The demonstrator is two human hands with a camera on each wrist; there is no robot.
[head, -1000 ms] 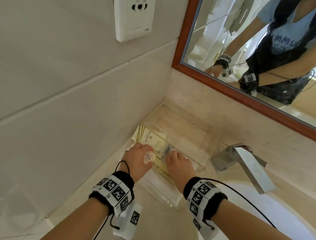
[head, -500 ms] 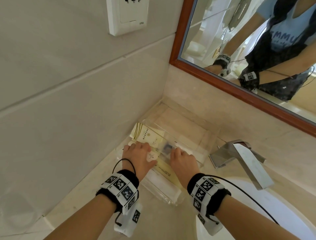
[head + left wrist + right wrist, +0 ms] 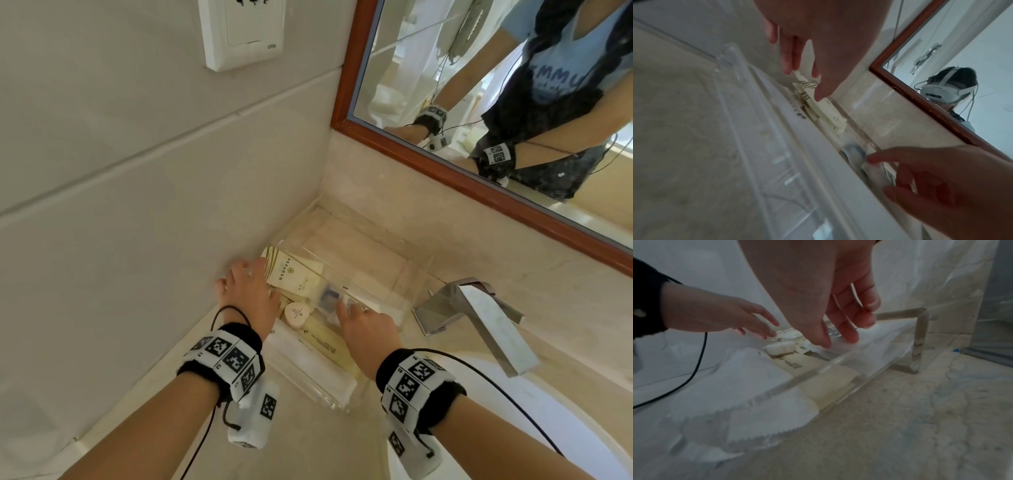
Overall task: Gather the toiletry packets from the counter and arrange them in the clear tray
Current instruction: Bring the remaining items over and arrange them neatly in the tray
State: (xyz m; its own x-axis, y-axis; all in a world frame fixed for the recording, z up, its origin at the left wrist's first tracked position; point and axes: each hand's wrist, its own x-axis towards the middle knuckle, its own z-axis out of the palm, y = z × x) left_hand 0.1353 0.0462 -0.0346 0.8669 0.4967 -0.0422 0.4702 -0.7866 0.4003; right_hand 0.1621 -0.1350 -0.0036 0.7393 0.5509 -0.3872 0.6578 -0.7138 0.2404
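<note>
Marble counter (image 3: 342, 445), corner: clear tray (image 3: 416, 274) runs lengthwise from the person toward the mirror. Left hand (image 3: 251, 291), fingers straight, touches the cream packet (image 3: 291, 272) at the far-left end. Right hand (image 3: 368, 325), fingers relaxed and holding nothing, rests on a white packet (image 3: 879, 335) mid-tray.

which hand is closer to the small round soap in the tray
Left. The left hand sits right beside the round soap; the right hand is farther off, across the packets.

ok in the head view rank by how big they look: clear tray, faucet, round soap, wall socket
1. clear tray
2. faucet and wall socket: look alike, and the socket is cut off at the top edge, so unranked
3. round soap, clearly smallest
</note>
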